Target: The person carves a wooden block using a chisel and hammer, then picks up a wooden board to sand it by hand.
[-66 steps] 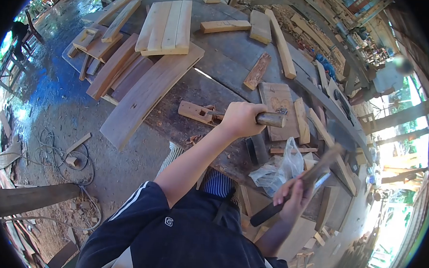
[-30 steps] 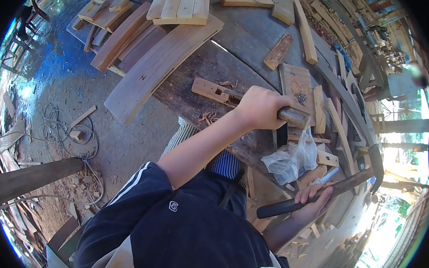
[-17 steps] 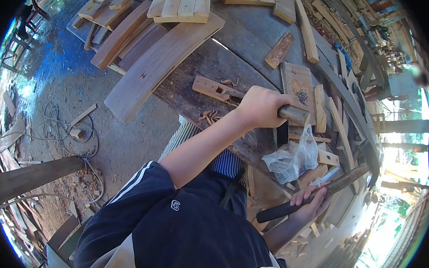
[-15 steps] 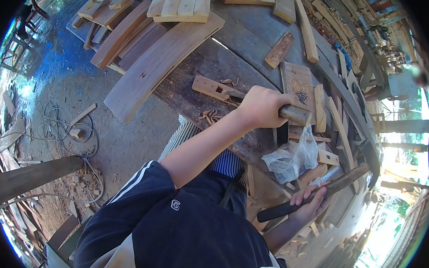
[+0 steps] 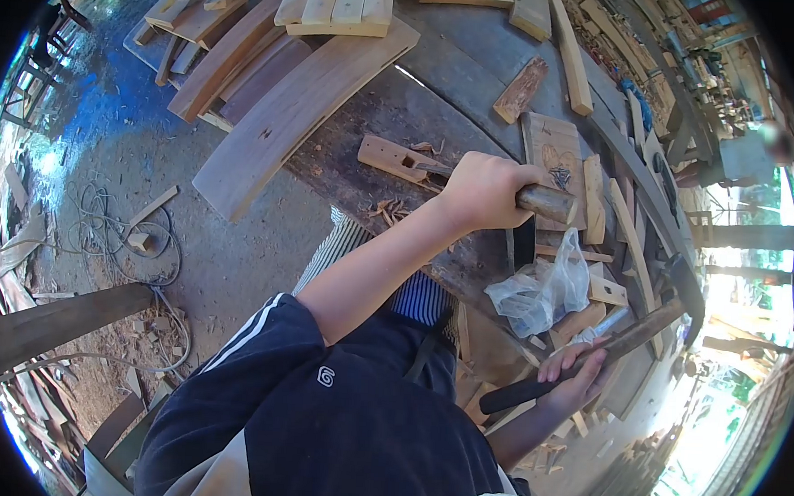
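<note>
My left hand (image 5: 491, 192) is closed around the wooden handle (image 5: 547, 203) of a chisel. The chisel's metal blade (image 5: 433, 168) leans low towards a slot in a short wooden piece (image 5: 386, 158) on the worn bench. My fist hides part of the tool and the far end of that piece. To the right, my right hand (image 5: 575, 379) is wrapped around the shaft of a hammer (image 5: 630, 337). Its dark grip end points towards my body, and its head (image 5: 688, 286) is up and away to the right, apart from the chisel. Wood chips (image 5: 388, 213) lie beside the slotted piece.
A clear plastic bag (image 5: 543, 296) sits near the bench edge, below the chisel handle. Beyond it, a board (image 5: 551, 141) carries a small pile of nails (image 5: 560, 177). Curved planks (image 5: 300, 122) and stacked slats (image 5: 338, 2) are at the left. A cable (image 5: 169, 227) coils on the floor.
My left hand and the chisel handle have shifted up very slightly. The hammer has barely moved; both grips are the same.
</note>
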### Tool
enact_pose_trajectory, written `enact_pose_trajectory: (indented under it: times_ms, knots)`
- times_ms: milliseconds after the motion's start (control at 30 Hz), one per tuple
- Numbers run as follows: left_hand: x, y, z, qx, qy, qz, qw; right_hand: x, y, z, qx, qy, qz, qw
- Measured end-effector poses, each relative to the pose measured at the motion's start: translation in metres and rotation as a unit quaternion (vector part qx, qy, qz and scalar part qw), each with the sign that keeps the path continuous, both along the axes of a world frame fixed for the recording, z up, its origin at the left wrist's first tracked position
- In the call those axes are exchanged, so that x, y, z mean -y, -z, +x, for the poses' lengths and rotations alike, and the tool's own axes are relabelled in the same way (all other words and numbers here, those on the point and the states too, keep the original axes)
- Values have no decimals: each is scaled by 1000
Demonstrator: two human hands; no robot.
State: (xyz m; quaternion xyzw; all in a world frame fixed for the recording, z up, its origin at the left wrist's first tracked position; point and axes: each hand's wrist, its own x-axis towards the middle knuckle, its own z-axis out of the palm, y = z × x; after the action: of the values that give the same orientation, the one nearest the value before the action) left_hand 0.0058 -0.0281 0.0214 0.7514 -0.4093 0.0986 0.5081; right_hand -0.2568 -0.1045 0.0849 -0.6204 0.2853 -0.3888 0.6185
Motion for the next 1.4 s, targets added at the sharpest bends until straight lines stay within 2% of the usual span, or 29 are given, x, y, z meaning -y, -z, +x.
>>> enact_pose_trajectory:
  times_ms: [133, 400, 567, 667, 867, 1400]
  knots:
    - [-2, -7, 1, -17, -11, -26, 999, 3, -14, 1, 34, 11, -14, 999]
    - [1, -4, 4, -22, -11, -23, 999, 1, -13, 1, 20, 10, -30, 999]
    - [1, -4, 4, -10, -20, -36, 999, 6, -9, -1, -20, -48, -119, 991]
    - [-1, -4, 3, -9, -24, -40, 999, 8, -6, -3, -31, -77, -129, 988]
    - [-5, -5, 4, -9, -28, -67, 997, 3, -5, 3, -12, -82, -81, 993]
    - [-8, -12, 5, -39, -3, -65, 997, 2, -4, 5, 10, -122, -89, 988]
